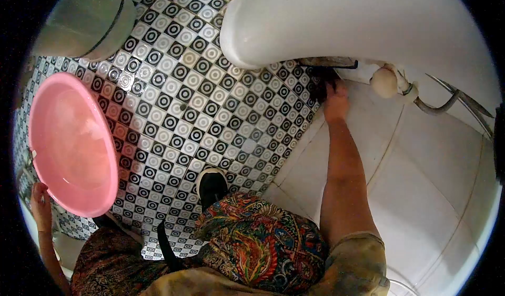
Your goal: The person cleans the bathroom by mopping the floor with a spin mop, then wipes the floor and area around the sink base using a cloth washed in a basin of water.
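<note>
My right hand reaches down to the foot of the tiled wall, beside the white ceramic fixture. Its fingers are closed on a dark, cloth-like thing pressed to the floor's edge; shadow hides its exact kind. At the far left, my left hand has its fingers curled at the rim of a pink plastic basin. Cloudy water stands in the basin.
Above my right hand is the large white fixture, with a pipe fitting and a metal valve and hose at right. A pale bucket-like container stands upper left. Black-and-white patterned tiles cover the floor.
</note>
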A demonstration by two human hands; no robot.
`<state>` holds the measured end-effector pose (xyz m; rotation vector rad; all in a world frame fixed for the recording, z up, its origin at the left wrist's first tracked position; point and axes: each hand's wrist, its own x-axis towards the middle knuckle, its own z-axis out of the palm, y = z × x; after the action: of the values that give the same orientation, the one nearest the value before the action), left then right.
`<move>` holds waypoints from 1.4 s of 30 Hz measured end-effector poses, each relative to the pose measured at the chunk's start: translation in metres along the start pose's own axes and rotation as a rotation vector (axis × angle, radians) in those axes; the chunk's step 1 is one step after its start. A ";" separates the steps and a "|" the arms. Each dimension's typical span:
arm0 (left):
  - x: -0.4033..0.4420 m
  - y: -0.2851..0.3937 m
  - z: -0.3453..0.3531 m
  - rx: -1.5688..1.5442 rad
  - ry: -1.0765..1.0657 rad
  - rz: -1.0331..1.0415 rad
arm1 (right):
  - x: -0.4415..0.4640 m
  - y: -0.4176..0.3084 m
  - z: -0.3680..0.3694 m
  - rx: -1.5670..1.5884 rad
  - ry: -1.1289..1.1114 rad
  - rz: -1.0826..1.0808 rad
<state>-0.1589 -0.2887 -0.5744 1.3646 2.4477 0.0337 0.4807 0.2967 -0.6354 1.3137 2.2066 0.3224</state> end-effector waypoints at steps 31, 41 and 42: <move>0.029 0.040 0.005 -0.262 -0.002 -0.020 | -0.049 -0.026 -0.050 0.397 -0.159 0.127; 0.057 0.135 -0.030 -0.172 0.022 0.217 | -0.057 -0.019 -0.053 0.287 0.213 0.340; 0.061 0.150 -0.032 -0.161 0.032 0.263 | -0.064 -0.022 -0.066 0.311 0.281 0.296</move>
<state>-0.0749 -0.1527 -0.5342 1.6108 2.2187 0.3102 0.4511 0.2349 -0.5708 1.8730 2.3589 0.2966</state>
